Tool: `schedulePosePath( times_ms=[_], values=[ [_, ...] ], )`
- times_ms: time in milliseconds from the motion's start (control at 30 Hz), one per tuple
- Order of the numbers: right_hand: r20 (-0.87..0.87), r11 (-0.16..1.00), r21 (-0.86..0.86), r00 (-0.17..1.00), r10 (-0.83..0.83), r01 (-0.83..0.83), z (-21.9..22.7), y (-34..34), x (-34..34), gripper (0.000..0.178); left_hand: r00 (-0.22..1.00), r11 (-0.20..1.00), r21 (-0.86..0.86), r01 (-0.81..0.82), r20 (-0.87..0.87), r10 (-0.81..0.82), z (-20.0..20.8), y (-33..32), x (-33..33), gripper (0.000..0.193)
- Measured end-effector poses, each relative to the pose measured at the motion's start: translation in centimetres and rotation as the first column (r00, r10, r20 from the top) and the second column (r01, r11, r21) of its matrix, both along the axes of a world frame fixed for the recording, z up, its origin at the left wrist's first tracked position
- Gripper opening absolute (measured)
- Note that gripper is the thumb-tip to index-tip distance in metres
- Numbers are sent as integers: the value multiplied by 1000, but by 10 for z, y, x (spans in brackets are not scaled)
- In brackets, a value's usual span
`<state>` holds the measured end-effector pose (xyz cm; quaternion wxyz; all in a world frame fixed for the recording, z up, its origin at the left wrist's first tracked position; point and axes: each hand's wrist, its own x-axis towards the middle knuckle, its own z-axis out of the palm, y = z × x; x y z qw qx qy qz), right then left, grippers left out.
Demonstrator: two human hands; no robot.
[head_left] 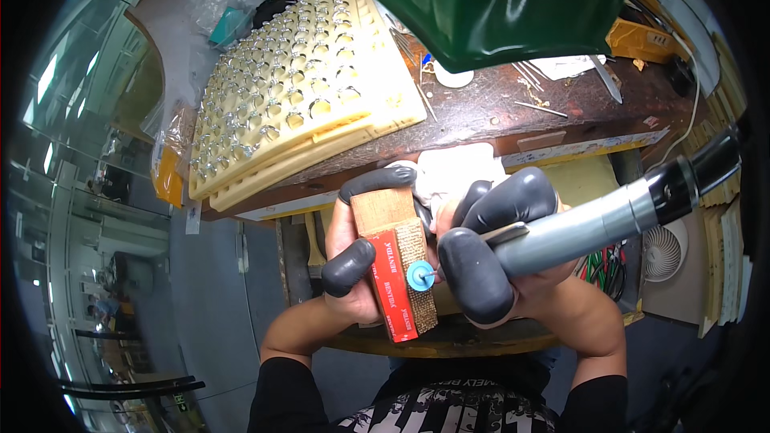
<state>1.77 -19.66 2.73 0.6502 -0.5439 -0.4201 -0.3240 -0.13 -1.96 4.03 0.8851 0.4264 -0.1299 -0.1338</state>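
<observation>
My left hand [350,268], with black finger cots on thumb and finger, grips a small tan block [383,210]. A red printed label [392,289] covers part of it, and a rough brown ribbed face [418,309] runs along its side. My right hand [479,277], also in black finger cots, is closed around a silver rotary handpiece [589,228] with a black rear end. At its tip a light blue disc [419,276] sits against the ribbed face. Whether the disc spins cannot be told.
Cream trays [395,109] carrying rows of silvery rings [297,84] stand on the bench at left. A dark green shade [481,8] hangs overhead. White cloth [461,168] lies beyond my hands. Thin metal tools [541,110] lie on the bench; a white fan [665,252] is at right.
</observation>
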Motion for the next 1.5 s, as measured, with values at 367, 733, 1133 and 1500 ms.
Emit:
schedulePosePath(
  times_ms=[367,733,1133,1500],
  values=[
    [-240,695,488,684,689,-529,-58,5,10,39,942,999,24,25,-335,-15,-1,3,10,68],
    [-210,880,266,868,451,-393,-23,15,7,37,991,991,-54,120,-53,-123,-5,10,1,68],
    [-99,988,28,984,151,-149,4,-1,1,38,1000,998,62,-17,-13,17,4,2,3,66],
    [-151,998,20,986,66,-64,8,9,-5,41,999,998,56,-35,-4,35,-2,2,1,67]
  ],
)
